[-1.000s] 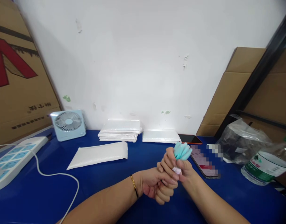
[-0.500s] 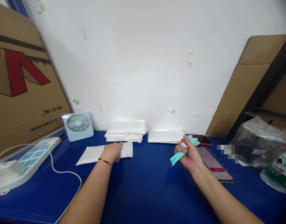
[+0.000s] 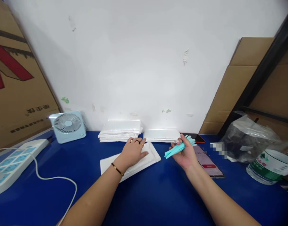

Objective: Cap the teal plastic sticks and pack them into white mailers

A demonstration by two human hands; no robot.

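Lying beyond envelope [image 3: 146, 160]: mailer stack [image 3: 121, 126]

You're facing a white wall [image 3: 125, 62], plain, with chipped patches [image 3: 185, 57] and a few green marks [image 3: 65, 100] low down. Blue tabletop [image 3: 144, 196] runs right up to it. On your left, big printed cardboard box [image 3: 21, 91], red graphic; on your right, creased brown cardboard [image 3: 237, 78] leaning by a slanted black bar [image 3: 261, 73]. Light's soft, wall dimmer toward your left.
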